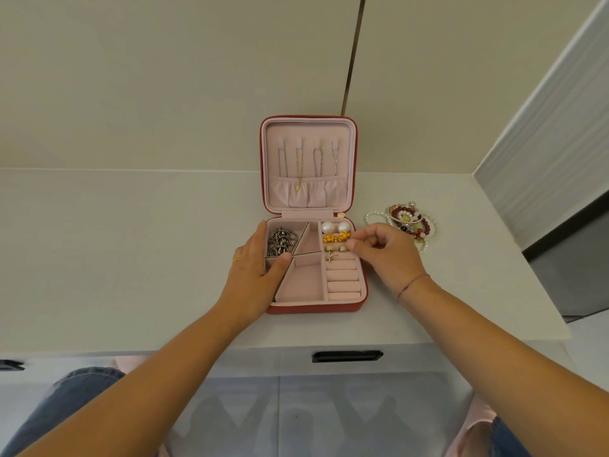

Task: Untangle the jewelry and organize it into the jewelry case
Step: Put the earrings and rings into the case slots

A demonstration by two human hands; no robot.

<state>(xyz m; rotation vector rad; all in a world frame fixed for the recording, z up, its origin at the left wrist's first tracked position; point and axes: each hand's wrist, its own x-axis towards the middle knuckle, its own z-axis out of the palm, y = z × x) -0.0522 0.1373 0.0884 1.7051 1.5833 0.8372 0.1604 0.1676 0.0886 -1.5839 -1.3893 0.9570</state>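
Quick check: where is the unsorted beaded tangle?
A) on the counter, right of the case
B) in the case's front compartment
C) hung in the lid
A: the beaded tangle lies on the counter right of the jewelry case, beyond the right hand.

White countertop (131,258) with open red jewelry case (314,306) (lid upright) and tangled bead-and-pearl pile (408,222) just beside it.

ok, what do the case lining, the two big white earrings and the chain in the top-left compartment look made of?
Case lining: pale pink, matte, soft nap, likely velvet-type fabric.
White earrings: smooth glossy spheres with soft highlights, pearl or imitation; can't tell which.
Chain: dark silver-grey links with glints, looks like metal, maybe oxidised or plated.
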